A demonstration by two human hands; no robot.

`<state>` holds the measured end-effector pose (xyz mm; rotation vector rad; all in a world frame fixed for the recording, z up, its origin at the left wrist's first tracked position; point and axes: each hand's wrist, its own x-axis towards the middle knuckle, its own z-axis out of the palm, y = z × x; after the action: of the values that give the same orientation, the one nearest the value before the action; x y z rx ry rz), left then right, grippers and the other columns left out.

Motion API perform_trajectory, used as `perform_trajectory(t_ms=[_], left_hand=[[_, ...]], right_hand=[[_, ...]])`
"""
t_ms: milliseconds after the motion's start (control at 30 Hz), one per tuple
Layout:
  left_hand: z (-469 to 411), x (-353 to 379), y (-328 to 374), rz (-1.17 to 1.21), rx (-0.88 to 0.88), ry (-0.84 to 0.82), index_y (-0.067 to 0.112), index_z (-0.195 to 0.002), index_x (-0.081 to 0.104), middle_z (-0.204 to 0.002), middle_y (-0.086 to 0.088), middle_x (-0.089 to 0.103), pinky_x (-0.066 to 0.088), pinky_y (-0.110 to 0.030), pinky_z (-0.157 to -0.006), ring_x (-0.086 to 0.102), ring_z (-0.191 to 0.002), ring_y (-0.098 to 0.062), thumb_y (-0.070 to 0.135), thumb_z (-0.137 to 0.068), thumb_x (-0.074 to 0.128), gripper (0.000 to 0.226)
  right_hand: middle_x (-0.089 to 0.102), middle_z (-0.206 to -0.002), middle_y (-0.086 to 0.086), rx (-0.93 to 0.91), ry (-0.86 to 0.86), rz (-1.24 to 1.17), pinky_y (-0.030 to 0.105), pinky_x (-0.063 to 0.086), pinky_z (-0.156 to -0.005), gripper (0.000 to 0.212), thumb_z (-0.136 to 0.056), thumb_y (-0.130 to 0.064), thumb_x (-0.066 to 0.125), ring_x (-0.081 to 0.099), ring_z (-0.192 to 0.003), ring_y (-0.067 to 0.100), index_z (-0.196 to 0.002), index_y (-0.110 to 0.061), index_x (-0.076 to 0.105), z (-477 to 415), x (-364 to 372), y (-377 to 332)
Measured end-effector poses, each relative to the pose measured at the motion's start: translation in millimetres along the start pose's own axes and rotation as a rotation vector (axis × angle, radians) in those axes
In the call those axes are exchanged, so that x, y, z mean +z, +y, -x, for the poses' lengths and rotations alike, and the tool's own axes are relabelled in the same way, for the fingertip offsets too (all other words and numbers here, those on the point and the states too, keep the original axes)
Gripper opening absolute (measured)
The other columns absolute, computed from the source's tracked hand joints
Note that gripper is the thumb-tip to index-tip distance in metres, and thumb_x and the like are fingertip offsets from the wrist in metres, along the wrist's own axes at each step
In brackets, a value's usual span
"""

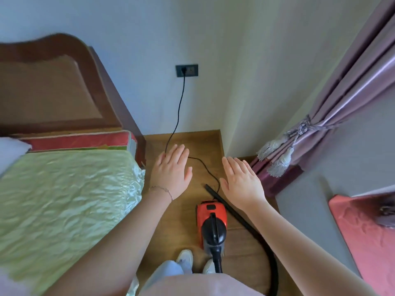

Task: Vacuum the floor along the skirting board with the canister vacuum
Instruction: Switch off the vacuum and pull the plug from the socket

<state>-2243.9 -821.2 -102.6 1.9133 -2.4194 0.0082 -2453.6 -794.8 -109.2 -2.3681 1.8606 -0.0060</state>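
Observation:
A small red and black canister vacuum (211, 223) stands on the wooden floor (192, 144) just ahead of my feet. Its black hose (271, 268) loops round to the right and runs into a black tube (226, 205) lying on the floor beside the canister. A black power cord (178, 112) goes from the vacuum up to a dark wall socket (187, 70). My left hand (172, 170) and my right hand (242, 180) are both held out flat above the floor, palms down, fingers straight, holding nothing. The wooden skirting board (181, 133) runs along the wall's foot.
A bed (64, 201) with a green cover and a brown headboard (53, 88) fills the left side. Pink curtains (333, 107) tied with tassels hang at the right, above a pink cushion (363, 233). The floor strip between bed and wall is narrow.

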Motion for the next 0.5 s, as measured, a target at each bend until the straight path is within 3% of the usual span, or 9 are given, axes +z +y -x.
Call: perform_trajectory(t_ms=[233,500], left_hand=[[-17,-9,-26,0.001,-0.032,-0.008,0.018,-0.139,0.039,-0.15,-0.001,0.036,0.022,-0.041,-0.114,0.028,-0.141,-0.019,0.041,-0.093,0.033,0.053],[-84,19,-88,0.027,-0.008,-0.081,0.019,-0.141,0.036,-0.152,-0.001,0.032,0.017,-0.042,-0.116,0.022,-0.143,-0.021,0.044,-0.093,0.03,0.055]], right_hand=[[0.03,-0.153,0.006,-0.06,-0.037,0.012,0.034,0.006,-0.118,0.06,-0.099,-0.04,0.031,0.022,-0.143,0.022,-0.15,-0.012,0.016,-32,-4,-16],[0.026,-0.155,0.007,-0.028,-0.069,0.035,0.034,0.007,-0.117,0.061,-0.099,-0.042,0.029,0.02,-0.143,0.022,-0.151,-0.013,0.013,-136,5,-47]])
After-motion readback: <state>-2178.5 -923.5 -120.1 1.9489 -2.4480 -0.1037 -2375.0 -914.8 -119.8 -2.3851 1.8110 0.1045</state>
